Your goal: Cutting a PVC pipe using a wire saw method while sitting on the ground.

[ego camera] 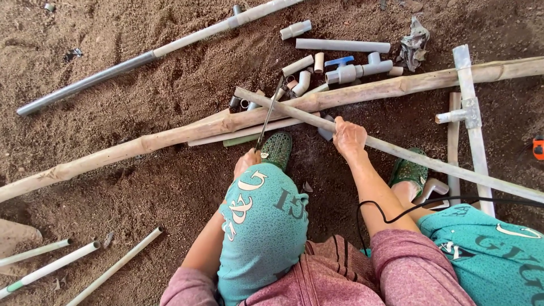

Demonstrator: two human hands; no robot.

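Observation:
My left hand [246, 161] grips the handle of a hacksaw [270, 112] whose thin blade slants up across a long grey plastic pipe [396, 152]. My right hand [348, 136] is wrapped around that pipe just right of the blade. The pipe's near end rests on a long wooden pole [187, 131] lying across the dirt. My knees in teal trousers and green sandals [276, 148] sit below the pipe.
Several short pipe pieces and fittings, one a valve with a blue handle [342, 69], lie beyond the pole. A long grey pipe [141, 59] runs at the upper left, white pipes [51, 265] at the lower left. A pipe assembly [468, 111] stands on the right; a black cable [430, 202] crosses my right knee.

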